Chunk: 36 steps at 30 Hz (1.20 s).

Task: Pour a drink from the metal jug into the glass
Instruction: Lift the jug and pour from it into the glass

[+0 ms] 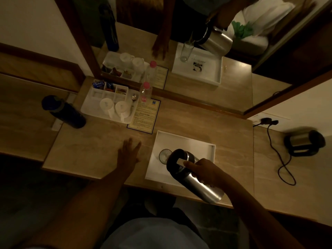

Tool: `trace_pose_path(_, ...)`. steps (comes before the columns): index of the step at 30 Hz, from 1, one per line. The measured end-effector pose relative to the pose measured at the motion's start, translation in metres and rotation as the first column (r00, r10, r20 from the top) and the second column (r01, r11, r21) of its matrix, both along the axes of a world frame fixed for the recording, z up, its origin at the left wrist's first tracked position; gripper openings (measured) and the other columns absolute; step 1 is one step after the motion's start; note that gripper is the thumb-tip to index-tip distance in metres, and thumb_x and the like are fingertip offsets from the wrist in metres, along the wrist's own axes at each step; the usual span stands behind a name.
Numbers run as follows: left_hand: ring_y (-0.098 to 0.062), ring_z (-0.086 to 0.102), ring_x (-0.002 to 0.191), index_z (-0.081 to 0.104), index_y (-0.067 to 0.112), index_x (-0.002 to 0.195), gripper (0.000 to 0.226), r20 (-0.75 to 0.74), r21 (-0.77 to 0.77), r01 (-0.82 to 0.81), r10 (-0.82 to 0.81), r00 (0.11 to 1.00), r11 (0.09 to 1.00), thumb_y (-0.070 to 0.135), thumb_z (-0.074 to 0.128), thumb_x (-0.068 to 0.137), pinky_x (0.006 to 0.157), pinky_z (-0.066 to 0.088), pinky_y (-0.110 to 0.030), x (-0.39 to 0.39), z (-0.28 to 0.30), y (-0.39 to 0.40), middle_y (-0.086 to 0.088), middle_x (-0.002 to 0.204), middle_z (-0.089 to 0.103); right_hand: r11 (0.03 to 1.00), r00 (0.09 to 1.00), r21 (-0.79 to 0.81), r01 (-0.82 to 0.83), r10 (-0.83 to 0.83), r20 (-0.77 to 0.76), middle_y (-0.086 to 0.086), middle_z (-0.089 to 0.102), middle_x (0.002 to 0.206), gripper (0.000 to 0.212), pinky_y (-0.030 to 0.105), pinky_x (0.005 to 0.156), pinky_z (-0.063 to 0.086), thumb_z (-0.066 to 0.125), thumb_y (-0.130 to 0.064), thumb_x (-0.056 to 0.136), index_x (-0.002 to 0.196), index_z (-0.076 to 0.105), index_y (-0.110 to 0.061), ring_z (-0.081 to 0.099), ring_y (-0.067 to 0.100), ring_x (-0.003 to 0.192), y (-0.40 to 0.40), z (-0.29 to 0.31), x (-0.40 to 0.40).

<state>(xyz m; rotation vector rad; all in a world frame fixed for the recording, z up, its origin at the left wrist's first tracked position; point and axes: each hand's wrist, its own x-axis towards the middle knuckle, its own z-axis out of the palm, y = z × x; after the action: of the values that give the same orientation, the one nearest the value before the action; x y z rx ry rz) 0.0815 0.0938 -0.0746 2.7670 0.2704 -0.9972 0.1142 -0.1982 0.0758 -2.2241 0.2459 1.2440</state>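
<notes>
Looking down from the head camera, a person is standing at a dim stone-topped bench (107, 150) with a mirror along its back edge. The right hand (204, 170) is gripping the metal jug (190, 175), its fingers (188, 163) clenched around the body near the dark lid, and is tilting it so the spout end is hanging over the glass (165, 155). The glass is standing upright in a white tray (197, 146) near the bench's front edge, likely so that any spill is caught. The left hand (128, 155) is hovering flat above the bare bench beside the tray, fingers spread and grasping nothing, seemingly just for balance.

The jug's lid is covering part of the glass rim, so the spout and any stream are hidden here; the mirror's reflection is showing the jug tipped at the glass, but liquid is too faint to confirm. How full the glass is cannot be told. At the right edge, an electric kettle (303, 142) is blurring out of focus.
</notes>
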Motion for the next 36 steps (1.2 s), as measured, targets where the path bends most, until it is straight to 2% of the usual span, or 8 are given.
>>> trace_pose_path(14, -0.036, -0.003, 0.167, 0.005, 0.035, 0.171, 0.083, 0.008, 0.001, 0.009, -0.009, 1.000, 1.000, 0.041, 0.058, 0.107, 0.132, 0.022, -0.055, -0.001, -0.001, 0.001, -0.012, 0.178, -0.011, 0.999, 1.000, -0.052, -0.012, 0.010, -0.023, -0.010, 0.056, 0.033, 0.057, 0.012, 0.031, 0.035, 0.058, -0.065, 0.094, 0.069, 0.065, -0.014, 0.043, 0.001, 0.023, 0.008, 0.005, 0.011)
trace_pose_path(22, -0.036, -0.004, 0.167, 0.007, 0.035, 0.171, 0.082, 0.002, -0.016, -0.010, 0.010, 1.000, 1.000, 0.040, 0.058, 0.107, 0.132, 0.021, -0.055, 0.000, -0.002, 0.002, -0.013, 0.178, -0.011, 0.997, 0.999, -0.071, -0.039, 0.039, -0.013, -0.011, 0.056, 0.034, 0.063, 0.015, 0.034, 0.038, 0.059, -0.075, 0.086, 0.068, 0.066, -0.016, 0.045, 0.003, 0.026, 0.009, 0.007, 0.013)
trace_pose_path(36, -0.035, -0.004, 0.167, 0.007, 0.036, 0.171, 0.083, 0.006, -0.020, -0.019, 0.019, 1.000, 1.000, 0.039, 0.059, 0.106, 0.133, 0.020, -0.055, 0.001, -0.002, 0.002, -0.012, 0.178, -0.011, 0.994, 0.997, -0.084, -0.067, 0.065, -0.033, -0.013, 0.057, 0.033, 0.057, 0.015, 0.035, 0.039, 0.057, -0.070, 0.091, 0.073, 0.064, -0.016, 0.045, 0.001, 0.026, 0.016, 0.015, 0.015)
